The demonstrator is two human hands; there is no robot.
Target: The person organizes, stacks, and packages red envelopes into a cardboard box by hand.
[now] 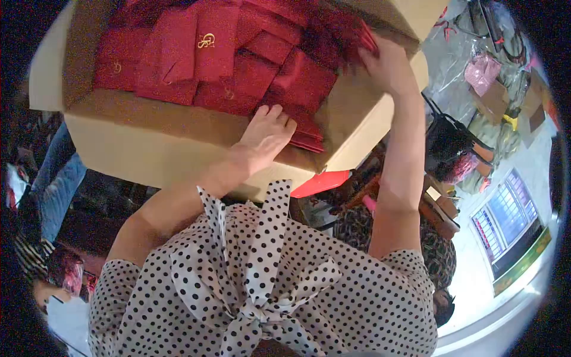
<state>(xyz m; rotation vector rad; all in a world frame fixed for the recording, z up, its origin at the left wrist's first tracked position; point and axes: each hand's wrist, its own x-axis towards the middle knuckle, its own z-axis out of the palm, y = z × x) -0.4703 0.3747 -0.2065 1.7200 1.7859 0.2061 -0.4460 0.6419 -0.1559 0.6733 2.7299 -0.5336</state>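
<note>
A large cardboard box (125, 140) stands open in front of me, filled with flat red pouches (223, 38), several with gold lettering. My left hand (267, 132) reaches over the near wall, its fingers curled against a red pouch (306, 135) by the front right corner. The tips of those fingers are partly hidden. At the box's right side, my right hand (389, 65) pinches a red pouch (366, 40) whose edge shows beside the thumb. Its far part blends into the blurred, dark red pile.
A red object (321, 183) sits below the box. At the right are a black bag (449, 140), clear plastic wrapping (455, 77) and a pink checked item (482, 70). Another person's jeans (59, 178) show at the left, and a person in patterned clothing (437, 250) at the lower right.
</note>
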